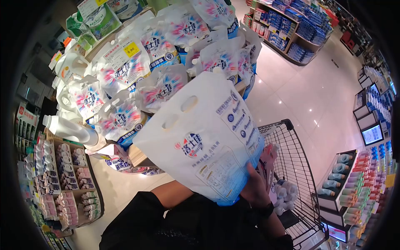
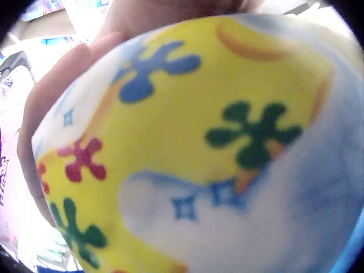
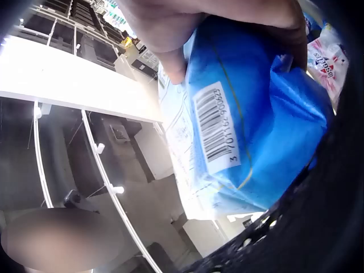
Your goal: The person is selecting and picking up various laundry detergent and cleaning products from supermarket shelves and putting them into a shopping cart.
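Right fingers [image 3: 173,62] curl round the lower end of one white-and-blue pouch [image 1: 200,137], up before the worktop [image 1: 138,155]; left fingers [image 2: 48,85] mostly hidden, their hold I can't tell; two handle slots [image 1: 188,104] show; one cart [image 1: 286,124], partly blocked by the right arm [image 1: 271,225]

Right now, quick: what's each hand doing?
Left hand: holding the pouch, grip partly hidden.
Right hand: closed, gripping the pouch's blue end.
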Available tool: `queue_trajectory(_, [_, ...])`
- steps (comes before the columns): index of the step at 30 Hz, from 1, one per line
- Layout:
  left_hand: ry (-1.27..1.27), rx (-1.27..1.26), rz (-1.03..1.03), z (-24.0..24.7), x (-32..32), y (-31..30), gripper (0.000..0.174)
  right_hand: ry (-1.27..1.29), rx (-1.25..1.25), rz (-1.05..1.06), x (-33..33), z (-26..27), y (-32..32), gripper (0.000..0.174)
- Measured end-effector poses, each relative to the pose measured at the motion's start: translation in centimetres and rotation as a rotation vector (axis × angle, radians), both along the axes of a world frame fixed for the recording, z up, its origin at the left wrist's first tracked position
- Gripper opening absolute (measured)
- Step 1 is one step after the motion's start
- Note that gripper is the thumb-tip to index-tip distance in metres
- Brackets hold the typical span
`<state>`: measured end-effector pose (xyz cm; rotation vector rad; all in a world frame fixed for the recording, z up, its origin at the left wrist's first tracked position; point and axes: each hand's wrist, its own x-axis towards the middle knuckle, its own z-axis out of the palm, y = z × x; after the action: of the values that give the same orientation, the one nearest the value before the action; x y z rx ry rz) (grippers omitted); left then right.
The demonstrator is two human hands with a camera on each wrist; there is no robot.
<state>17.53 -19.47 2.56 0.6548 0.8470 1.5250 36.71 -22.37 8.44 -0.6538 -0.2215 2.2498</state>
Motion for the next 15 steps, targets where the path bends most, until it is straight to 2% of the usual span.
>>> queue_trajectory(4, [0.005,0.035,-0.012,0.0,-2.5,-0.7,0.07,-0.064,0.045,-0.014,0.4,-0.3,0.0,0.067])
queue_trajectory(6, [-0.005,0.034,-0.085,0.2,-4.9,-1.2,0.07,-0.051,-0.053,0.092,0.8,-0.3,0.2,0.063])
queue_trajectory(7, [-0.015,0.035,-0.137,0.2,-5.4,-0.9,0.07,-0.059,-0.061,0.036,1.0,-0.1,0.3,0.063])
queue_trajectory(9, [-0.032,0.038,-0.245,0.2,-5.3,-0.4,0.07,0.12,-0.278,0.232,1.0,0.4,0.9,0.055])
queue_trajectory(10, [-0.039,0.041,-0.289,0.2,-5.4,-0.1,0.07,0.122,-0.279,0.184,1.1,0.7,1.1,0.055])
queue_trajectory(12, [-0.046,0.051,-0.349,0.8,-7.0,2.2,0.07,0.359,-0.487,0.355,0.8,1.2,1.4,0.05])
queue_trajectory(13, [-0.045,0.055,-0.366,1.0,-7.4,2.7,0.07,0.367,-0.484,0.335,0.6,1.1,1.3,0.05])
queue_trajectory(15, [-0.037,0.069,-0.376,1.1,-7.4,3.3,0.071,0.388,-0.481,0.449,-0.1,0.2,1.3,0.049])
